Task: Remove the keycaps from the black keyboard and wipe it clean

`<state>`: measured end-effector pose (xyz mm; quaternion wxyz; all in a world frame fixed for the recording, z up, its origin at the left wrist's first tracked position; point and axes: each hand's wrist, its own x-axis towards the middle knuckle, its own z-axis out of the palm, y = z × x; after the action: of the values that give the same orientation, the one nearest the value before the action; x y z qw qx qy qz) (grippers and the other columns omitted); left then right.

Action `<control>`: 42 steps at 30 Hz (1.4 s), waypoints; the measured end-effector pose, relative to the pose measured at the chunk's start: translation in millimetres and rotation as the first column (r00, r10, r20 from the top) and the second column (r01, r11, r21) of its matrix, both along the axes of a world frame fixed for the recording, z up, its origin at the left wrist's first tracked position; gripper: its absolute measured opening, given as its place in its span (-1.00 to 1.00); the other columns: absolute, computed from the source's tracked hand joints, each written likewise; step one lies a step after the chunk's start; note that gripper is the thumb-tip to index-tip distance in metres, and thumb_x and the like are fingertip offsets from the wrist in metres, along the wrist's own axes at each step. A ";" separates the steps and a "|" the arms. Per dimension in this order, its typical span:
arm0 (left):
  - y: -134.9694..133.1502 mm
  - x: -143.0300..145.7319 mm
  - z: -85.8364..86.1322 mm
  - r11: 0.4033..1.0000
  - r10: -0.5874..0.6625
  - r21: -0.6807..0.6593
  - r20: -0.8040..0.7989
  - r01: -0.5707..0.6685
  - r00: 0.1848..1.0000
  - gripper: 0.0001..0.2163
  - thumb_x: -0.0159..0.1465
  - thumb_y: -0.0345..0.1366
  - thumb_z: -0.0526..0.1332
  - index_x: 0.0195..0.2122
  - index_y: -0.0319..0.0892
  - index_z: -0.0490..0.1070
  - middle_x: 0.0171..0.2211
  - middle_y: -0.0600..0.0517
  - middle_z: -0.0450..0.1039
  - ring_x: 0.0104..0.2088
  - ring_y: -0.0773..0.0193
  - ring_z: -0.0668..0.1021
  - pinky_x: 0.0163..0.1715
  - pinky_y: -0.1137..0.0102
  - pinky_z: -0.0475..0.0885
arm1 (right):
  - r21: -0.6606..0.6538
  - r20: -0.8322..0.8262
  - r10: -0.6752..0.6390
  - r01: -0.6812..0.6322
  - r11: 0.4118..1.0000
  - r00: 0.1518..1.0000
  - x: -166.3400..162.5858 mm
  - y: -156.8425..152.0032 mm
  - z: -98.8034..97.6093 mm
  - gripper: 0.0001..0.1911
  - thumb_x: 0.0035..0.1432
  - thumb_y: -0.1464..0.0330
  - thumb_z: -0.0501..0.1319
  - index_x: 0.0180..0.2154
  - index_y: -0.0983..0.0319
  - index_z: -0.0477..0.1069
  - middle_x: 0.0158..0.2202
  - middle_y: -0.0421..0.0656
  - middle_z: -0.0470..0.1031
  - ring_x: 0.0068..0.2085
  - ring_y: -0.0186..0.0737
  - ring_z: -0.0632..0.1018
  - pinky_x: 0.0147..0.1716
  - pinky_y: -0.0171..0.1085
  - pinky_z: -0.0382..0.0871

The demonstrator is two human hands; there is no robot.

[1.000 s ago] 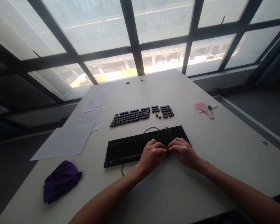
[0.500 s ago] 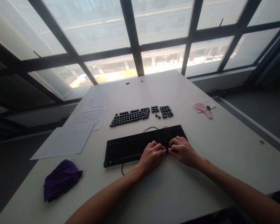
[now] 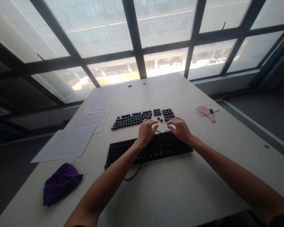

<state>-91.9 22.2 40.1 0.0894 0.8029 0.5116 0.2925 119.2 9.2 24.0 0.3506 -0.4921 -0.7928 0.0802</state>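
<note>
A black keyboard base (image 3: 125, 150) with its keycaps removed lies on the white table (image 3: 180, 189), its cable looping out at the front. Beyond it the loose black keycaps (image 3: 132, 119) are laid out in keyboard order. My left hand (image 3: 146, 130) hovers over the keyboard's far edge, fingers loosely spread, tips close to the nearest keycaps. My right hand (image 3: 180, 128) is beside it, fingers apart and pointing left toward a few small keycaps (image 3: 160, 119). Neither hand appears to hold anything.
Several printed sheets of paper (image 3: 66, 142) lie at the left of the table. A crumpled purple cloth (image 3: 60, 183) sits near the front left edge. A pink hairbrush (image 3: 205, 113) lies at the right. Large windows stand behind the table.
Both hands left the near edge of the keyboard, where they were pressed together, and moved forward to its far edge, spreading apart. The keyboard has shifted slightly and its cable loop shows more.
</note>
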 end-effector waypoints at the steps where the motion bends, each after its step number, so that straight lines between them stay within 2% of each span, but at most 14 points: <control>1: 17.0 2.1 -0.5 0.999 0.033 -0.013 -0.040 -0.033 0.999 -0.83 0.27 -0.31 0.29 -0.13 -0.13 0.61 -0.16 -0.04 0.61 -0.13 0.10 0.51 0.01 0.21 0.36 | -0.012 0.065 -0.022 0.022 1.000 0.998 -3.6 16.5 -0.7 -0.91 0.19 0.45 0.28 -0.25 0.20 0.56 -0.20 -0.09 0.61 -0.09 -0.05 0.48 -0.07 -0.11 0.26; 3: 45.3 7.5 -4.3 0.996 0.074 -0.033 -0.114 -0.078 0.991 -0.83 0.25 -0.31 0.31 -0.14 -0.10 0.62 -0.16 -0.05 0.61 -0.10 0.06 0.49 -0.02 0.23 0.37 | -0.036 0.204 -0.038 0.046 0.998 0.978 -11.7 44.2 -3.2 -0.91 0.20 0.43 0.28 -0.25 0.21 0.57 -0.20 -0.08 0.62 -0.07 -0.03 0.46 -0.09 -0.12 0.21; 7: 76.9 18.0 -18.9 0.993 0.088 -0.060 -0.167 -0.099 0.982 -0.86 0.21 -0.32 0.35 -0.21 -0.06 0.65 -0.28 -0.07 0.62 -0.09 0.02 0.47 -0.06 0.23 0.38 | -0.055 0.288 0.010 0.006 0.998 0.958 -26.4 73.9 -8.6 -0.91 0.18 0.46 0.28 -0.32 0.22 0.59 -0.26 -0.07 0.63 -0.09 -0.03 0.45 -0.10 -0.12 0.13; 11: 86.1 22.7 -30.1 0.992 0.087 -0.073 -0.180 -0.101 0.980 -0.89 0.22 -0.31 0.33 -0.26 -0.06 0.67 -0.36 -0.11 0.61 -0.12 -0.01 0.48 -0.10 0.21 0.39 | -0.069 0.332 0.041 -0.020 0.997 0.942 -33.7 82.4 -11.7 -0.82 0.20 0.49 0.21 -0.39 0.24 0.58 -0.31 -0.01 0.62 -0.12 -0.03 0.44 -0.08 -0.08 0.06; 15: 82.9 20.6 -26.8 0.992 0.093 -0.069 -0.161 -0.105 0.983 -0.89 0.24 -0.31 0.31 -0.28 -0.08 0.67 -0.32 -0.10 0.62 -0.12 0.00 0.48 -0.07 0.20 0.37 | -0.068 0.329 0.043 -0.021 0.997 0.943 -32.4 79.1 -10.0 -0.79 0.23 0.48 0.19 -0.40 0.25 0.57 -0.30 -0.02 0.61 -0.13 -0.05 0.43 -0.06 -0.07 0.04; 17: 73.2 17.0 -20.4 0.992 0.102 -0.064 -0.145 -0.112 0.984 -0.89 0.22 -0.30 0.33 -0.28 -0.08 0.66 -0.31 -0.08 0.63 -0.12 0.03 0.49 -0.07 0.21 0.37 | -0.052 0.289 0.033 -0.018 0.998 0.957 -26.9 68.1 -7.3 -0.81 0.24 0.45 0.20 -0.37 0.24 0.57 -0.28 -0.05 0.61 -0.11 -0.06 0.44 -0.05 -0.08 0.06; 19: 54.6 12.7 -13.6 0.993 0.082 -0.072 -0.089 -0.089 0.993 -0.90 0.22 -0.28 0.34 -0.28 -0.08 0.66 -0.32 -0.04 0.63 -0.15 0.07 0.51 -0.09 0.24 0.38 | -0.031 0.171 0.036 -0.031 0.999 0.985 -17.1 48.2 -4.5 -0.87 0.23 0.43 0.23 -0.34 0.21 0.56 -0.26 -0.09 0.61 -0.12 -0.08 0.46 -0.05 -0.10 0.11; 23: -4.5 6.7 -7.7 0.980 -0.107 -0.156 0.122 0.125 0.987 -0.94 0.19 -0.27 0.37 -0.32 -0.05 0.65 -0.33 0.06 0.64 -0.30 0.20 0.55 -0.12 0.29 0.38 | -0.055 -0.169 0.135 -0.146 0.988 0.976 10.5 -11.0 -4.9 -0.93 0.19 0.44 0.28 -0.31 0.16 0.54 -0.27 -0.14 0.60 -0.16 -0.10 0.52 -0.06 -0.11 0.28; 27: -55.5 6.3 -14.2 0.938 -0.215 -0.220 0.242 0.269 0.946 -0.93 0.16 -0.29 0.40 -0.31 -0.03 0.64 -0.32 0.09 0.64 -0.32 0.25 0.54 -0.15 0.31 0.38 | -0.139 -0.370 0.171 -0.236 0.962 0.913 30.8 -66.4 -14.9 -0.97 0.18 0.39 0.31 -0.33 0.14 0.53 -0.26 -0.13 0.60 -0.18 -0.09 0.56 -0.11 -0.08 0.41; 32: -71.5 9.2 -23.9 0.918 -0.266 -0.223 0.266 0.327 0.927 -0.92 0.16 -0.33 0.40 -0.31 -0.04 0.65 -0.28 0.04 0.64 -0.27 0.21 0.52 -0.22 0.33 0.40 | -0.176 -0.362 0.222 -0.300 0.937 0.905 34.1 -95.4 -26.3 -0.94 0.19 0.39 0.30 -0.35 0.12 0.53 -0.26 -0.13 0.59 -0.20 -0.10 0.56 -0.13 -0.05 0.44; 42: -79.1 10.7 -27.8 0.938 -0.319 -0.108 0.109 0.330 0.942 -0.93 0.23 -0.31 0.34 -0.29 -0.07 0.65 -0.26 0.02 0.63 -0.27 0.21 0.45 -0.24 0.32 0.42 | -0.076 -0.253 0.261 -0.288 0.955 0.932 27.6 -94.7 -33.1 -0.93 0.20 0.46 0.31 -0.32 0.17 0.51 -0.26 -0.14 0.61 -0.20 -0.13 0.53 -0.13 -0.09 0.37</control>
<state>-81.1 -56.9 12.3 0.2091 0.8553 0.3848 0.2770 146.8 -85.5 -9.1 0.4010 -0.3819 -0.7998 0.2316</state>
